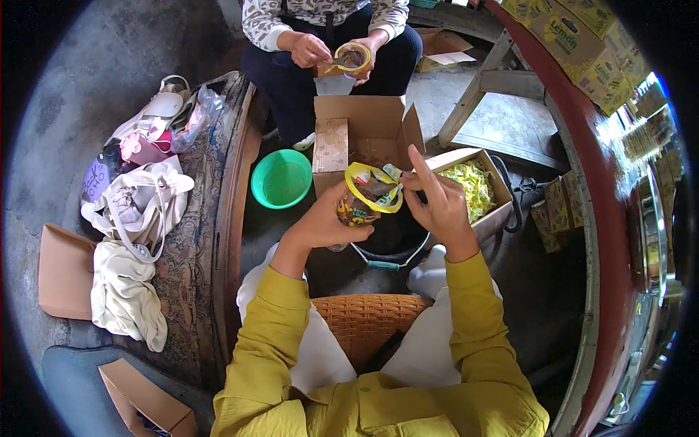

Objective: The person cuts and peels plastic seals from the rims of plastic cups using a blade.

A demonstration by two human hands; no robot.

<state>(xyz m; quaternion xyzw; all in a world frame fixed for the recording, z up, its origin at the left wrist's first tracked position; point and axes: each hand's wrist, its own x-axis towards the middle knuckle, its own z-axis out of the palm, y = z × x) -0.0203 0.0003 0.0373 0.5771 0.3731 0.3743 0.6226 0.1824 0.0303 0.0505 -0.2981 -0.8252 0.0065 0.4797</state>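
My left hand (pixel 326 220) is wrapped round a printed plastic cup (pixel 358 209) with a yellow rim, tilted so that its mouth faces me. Dark contents and pieces of wrapper show inside the cup. At the right side of the rim, my right hand (pixel 440 202) pinches a small shiny sachet (pixel 393 173) between thumb and fingers, with its index finger raised. Both hands are above a dark bucket (pixel 399 237) with a green-gripped handle. Just behind the cup stands an open cardboard box (pixel 358 109).
Across from me a seated person (pixel 324 33) holds a similar yellow-rimmed cup (pixel 352 57). A green basin (pixel 281 179) lies left of the box, and a carton of yellow sachets (pixel 467 191) to the right. Bags (pixel 138 200) lie on a patterned bench (pixel 191 269) at left.
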